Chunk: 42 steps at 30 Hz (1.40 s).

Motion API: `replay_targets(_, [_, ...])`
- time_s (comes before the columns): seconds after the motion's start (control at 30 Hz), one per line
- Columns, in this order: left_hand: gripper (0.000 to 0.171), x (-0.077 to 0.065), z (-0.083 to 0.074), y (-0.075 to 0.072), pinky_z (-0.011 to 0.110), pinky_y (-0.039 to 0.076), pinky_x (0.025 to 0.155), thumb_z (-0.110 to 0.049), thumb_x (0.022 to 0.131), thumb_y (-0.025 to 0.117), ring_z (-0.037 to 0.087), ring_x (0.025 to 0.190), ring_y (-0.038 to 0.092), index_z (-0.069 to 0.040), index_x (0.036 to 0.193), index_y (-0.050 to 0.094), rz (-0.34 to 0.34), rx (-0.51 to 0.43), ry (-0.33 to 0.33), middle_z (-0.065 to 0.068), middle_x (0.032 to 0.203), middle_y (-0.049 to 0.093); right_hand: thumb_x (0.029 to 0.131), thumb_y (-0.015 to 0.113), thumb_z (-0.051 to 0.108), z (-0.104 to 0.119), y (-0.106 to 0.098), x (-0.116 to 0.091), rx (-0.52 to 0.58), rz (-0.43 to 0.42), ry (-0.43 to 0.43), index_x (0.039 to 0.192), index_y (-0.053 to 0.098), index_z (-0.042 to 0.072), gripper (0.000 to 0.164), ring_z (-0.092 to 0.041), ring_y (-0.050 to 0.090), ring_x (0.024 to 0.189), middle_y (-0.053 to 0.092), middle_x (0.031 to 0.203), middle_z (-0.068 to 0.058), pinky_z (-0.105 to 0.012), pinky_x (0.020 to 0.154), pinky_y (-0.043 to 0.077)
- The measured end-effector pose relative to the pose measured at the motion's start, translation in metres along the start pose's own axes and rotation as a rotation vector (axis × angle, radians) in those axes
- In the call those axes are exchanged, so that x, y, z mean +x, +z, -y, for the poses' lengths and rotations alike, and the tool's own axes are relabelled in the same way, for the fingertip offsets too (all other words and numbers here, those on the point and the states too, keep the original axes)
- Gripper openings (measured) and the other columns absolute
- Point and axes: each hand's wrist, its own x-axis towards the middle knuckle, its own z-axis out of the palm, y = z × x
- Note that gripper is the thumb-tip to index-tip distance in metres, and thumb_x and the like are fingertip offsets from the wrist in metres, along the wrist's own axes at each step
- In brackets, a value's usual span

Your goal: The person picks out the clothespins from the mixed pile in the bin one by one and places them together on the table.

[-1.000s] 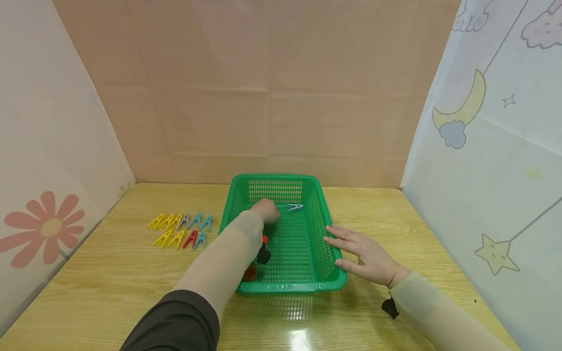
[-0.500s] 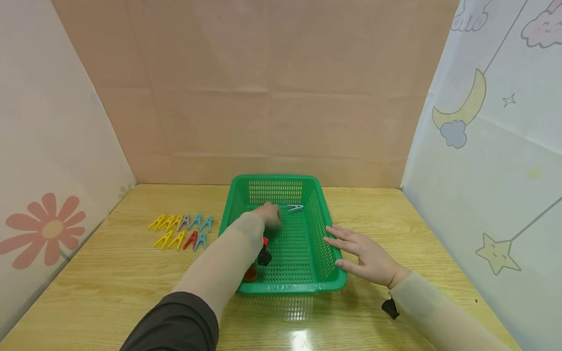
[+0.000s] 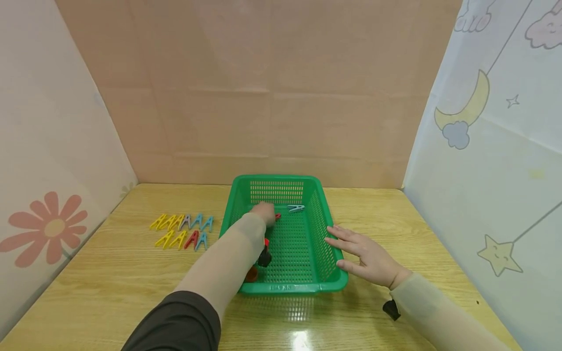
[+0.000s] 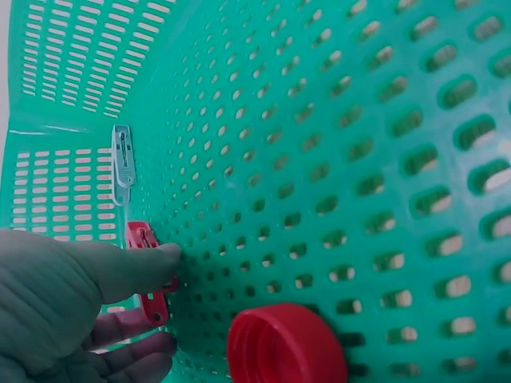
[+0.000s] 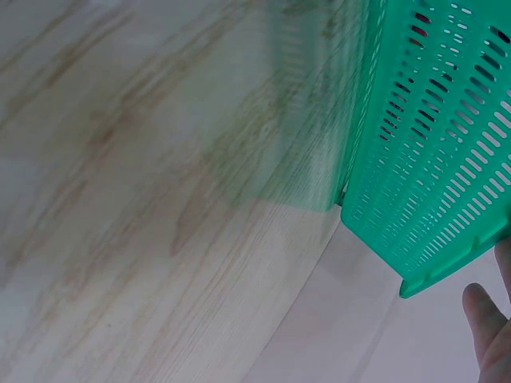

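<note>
My left hand [image 3: 265,213] reaches down into the green basket [image 3: 291,288]. In the left wrist view, its thumb and fingers pinch a red clothespin [image 4: 154,311] near the basket floor. Part of that clothespin is covered by the thumb. A pale blue clothespin [image 3: 296,208] lies at the basket's far end. A round red cap [image 4: 286,345] is close by the left hand on the basket floor. My right hand [image 3: 366,256], fingers extended and spread, rests against the basket's right rim.
Two rows of clothespins, yellow [image 3: 164,239], red [image 3: 191,239], blue [image 3: 208,223] and grey, stand on the wooden table [image 3: 101,273] left of the basket. A brown round piece [image 3: 251,274] sits in the basket's near left corner. A beige wall [image 3: 270,97] closes off the back.
The left hand has shifted slightly within the basket, and a bit of the red clothespin now shows beside it. The right hand stays at the rim.
</note>
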Motion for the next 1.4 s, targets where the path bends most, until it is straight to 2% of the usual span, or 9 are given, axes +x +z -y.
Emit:
replay_targets(0.2, [0.016, -0.003, 0.000, -0.002, 0.033, 0.043, 0.067, -0.017, 0.090, 0.067, 0.020, 0.082, 0.053, -0.004, 0.098, 0.070, 0.010, 0.028, -0.037, 0.011, 0.108, 0.064, 0.091, 0.066, 0.026, 0.001, -0.001, 0.000, 0.016, 0.016, 0.016, 0.142, 0.049, 0.014, 0.055, -0.028, 0.033, 0.139, 0.037, 0.152, -0.007, -0.050, 0.105, 0.033])
replay_targets(0.33, [0.017, -0.004, 0.001, -0.004, 0.034, 0.046, 0.071, -0.020, 0.094, 0.063, 0.020, 0.084, 0.058, -0.006, 0.089, 0.071, -0.011, -0.035, -0.022, 0.009, 0.101, 0.065, 0.090, 0.066, 0.027, 0.001, -0.001, 0.000, 0.013, 0.016, 0.015, 0.142, 0.049, 0.015, 0.056, -0.028, 0.033, 0.139, 0.037, 0.151, -0.007, -0.050, 0.104, 0.034])
replay_targets(0.47, [0.022, -0.003, 0.003, -0.006, 0.034, 0.045, 0.067, -0.025, 0.096, 0.061, 0.019, 0.077, 0.057, -0.009, 0.082, 0.067, -0.063, -0.155, -0.013, 0.006, 0.091, 0.064, 0.090, 0.066, 0.027, 0.001, -0.001, 0.000, -0.003, 0.004, 0.003, 0.142, 0.050, 0.015, 0.055, -0.027, 0.034, 0.139, 0.039, 0.151, -0.008, -0.049, 0.103, 0.035])
replay_targets(0.6, [0.017, -0.003, 0.002, -0.011, 0.032, 0.041, 0.061, -0.023, 0.092, 0.066, 0.019, 0.072, 0.052, -0.006, 0.095, 0.069, -0.145, -0.341, 0.017, 0.007, 0.093, 0.065, 0.090, 0.066, 0.026, 0.001, 0.000, -0.001, -0.013, -0.016, -0.009, 0.142, 0.050, 0.014, 0.055, -0.028, 0.036, 0.138, 0.040, 0.150, -0.008, -0.048, 0.103, 0.035])
replay_targets(0.7, [0.022, -0.006, 0.000, -0.017, 0.031, 0.043, 0.063, -0.023, 0.092, 0.066, 0.019, 0.077, 0.054, -0.007, 0.107, 0.070, -0.184, -0.476, 0.055, 0.007, 0.103, 0.065, 0.090, 0.066, 0.026, 0.001, 0.001, -0.001, -0.015, -0.021, -0.011, 0.142, 0.050, 0.014, 0.055, -0.030, 0.037, 0.137, 0.040, 0.149, -0.008, -0.049, 0.102, 0.036])
replay_targets(0.83, [0.026, -0.010, -0.003, -0.024, 0.035, 0.049, 0.073, -0.028, 0.093, 0.064, 0.021, 0.090, 0.058, -0.010, 0.111, 0.069, -0.206, -0.576, 0.094, 0.005, 0.109, 0.064, 0.090, 0.066, 0.026, 0.001, 0.001, -0.001, -0.018, -0.024, -0.015, 0.141, 0.050, 0.014, 0.055, -0.031, 0.037, 0.136, 0.041, 0.149, -0.009, -0.051, 0.101, 0.037])
replay_targets(0.93, [0.029, -0.014, -0.004, -0.030, 0.039, 0.050, 0.079, -0.031, 0.092, 0.066, 0.022, 0.095, 0.058, -0.011, 0.112, 0.068, -0.206, -0.602, 0.117, 0.004, 0.110, 0.063, 0.090, 0.066, 0.026, 0.000, 0.001, -0.001, -0.026, -0.029, -0.022, 0.141, 0.051, 0.015, 0.055, -0.031, 0.038, 0.136, 0.042, 0.149, -0.009, -0.050, 0.101, 0.037])
replay_targets(1.17, [0.031, -0.030, -0.012, -0.048, 0.040, 0.049, 0.085, -0.036, 0.092, 0.065, 0.020, 0.102, 0.057, -0.014, 0.114, 0.066, -0.175, -0.593, 0.182, 0.001, 0.114, 0.062, 0.090, 0.066, 0.026, 0.001, 0.000, -0.003, -0.031, -0.019, -0.021, 0.141, 0.051, 0.015, 0.054, -0.030, 0.038, 0.136, 0.042, 0.149, -0.009, -0.050, 0.100, 0.037])
replay_targets(1.4, [0.033, -0.058, -0.011, -0.069, 0.041, 0.048, 0.087, -0.041, 0.091, 0.065, 0.019, 0.104, 0.057, -0.019, 0.114, 0.065, -0.176, -0.581, 0.218, -0.004, 0.113, 0.062, 0.089, 0.067, 0.026, 0.002, -0.002, -0.005, -0.029, -0.019, -0.028, 0.140, 0.052, 0.014, 0.055, -0.032, 0.039, 0.135, 0.042, 0.148, -0.009, -0.052, 0.100, 0.037])
